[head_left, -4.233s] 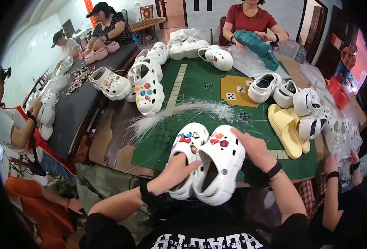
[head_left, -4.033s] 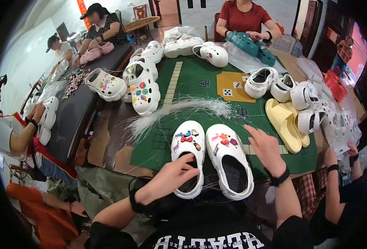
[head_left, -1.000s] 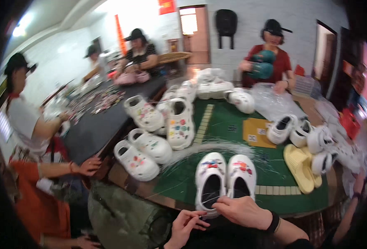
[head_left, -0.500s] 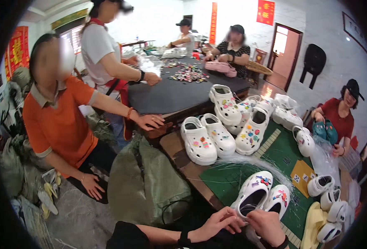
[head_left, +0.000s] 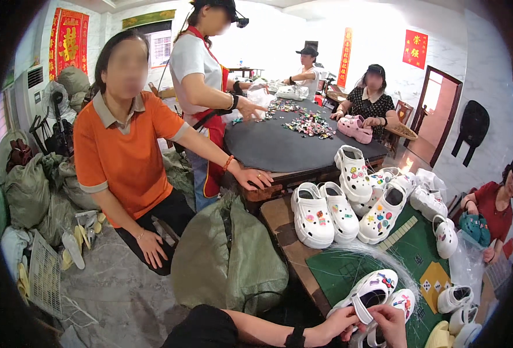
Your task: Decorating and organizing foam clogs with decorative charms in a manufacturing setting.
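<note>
Head view | left hand (head_left: 342, 323): fingers pinching white strap (head_left: 361, 310) at heel of clog (head_left: 359, 289) | right hand (head_left: 388, 326): fingers bent at strap, grip cannot be told | clog: green mat (head_left: 336, 270), near edge, beside second clog (head_left: 406, 298)

Site type: small assembly workshop, apparently fitted into a domestic-style room. Indicators: the far dark-grey flat tabletop (head_left: 262, 146) carries heaps of small multicoloured charms (head_left: 311, 123); the near green-covered tabletop (head_left: 330, 270) carries white perforated clogs (head_left: 349, 296) with similar charms attached. People (head_left: 197, 64) are stationed around both. Bulging olive-green sacks (head_left: 230, 255) stand near and left. Red-and-gold wall hangings (head_left: 70, 43) and a brown wooden chair (head_left: 404, 113) are domestic fittings.
</note>
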`<move>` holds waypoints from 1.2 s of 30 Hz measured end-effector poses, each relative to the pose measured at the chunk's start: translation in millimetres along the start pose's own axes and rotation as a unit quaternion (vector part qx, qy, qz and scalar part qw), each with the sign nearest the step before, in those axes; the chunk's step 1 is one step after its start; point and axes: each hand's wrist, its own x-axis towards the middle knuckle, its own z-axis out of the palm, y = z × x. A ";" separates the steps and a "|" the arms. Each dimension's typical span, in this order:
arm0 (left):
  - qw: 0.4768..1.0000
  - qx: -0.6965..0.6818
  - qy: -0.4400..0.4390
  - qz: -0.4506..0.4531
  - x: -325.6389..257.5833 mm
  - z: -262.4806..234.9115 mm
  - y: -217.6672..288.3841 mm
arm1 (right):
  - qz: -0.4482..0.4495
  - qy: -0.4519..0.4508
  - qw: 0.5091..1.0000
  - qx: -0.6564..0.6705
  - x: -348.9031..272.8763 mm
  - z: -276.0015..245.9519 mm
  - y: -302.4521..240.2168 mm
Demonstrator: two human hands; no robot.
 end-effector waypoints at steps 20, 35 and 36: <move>0.995 0.073 0.002 -0.063 -3.6 -6.3 14.4 | -0.106 0.178 0.937 -0.281 8.8 -12.5 0.8; 0.969 0.095 -0.158 -0.165 -10.4 -17.5 -2.0 | -0.116 0.519 0.847 -0.027 -96.5 -36.6 3.9; 0.968 0.119 -0.134 -0.174 -9.1 -25.5 -4.7 | -0.117 0.520 0.846 -0.008 -84.1 -35.7 9.6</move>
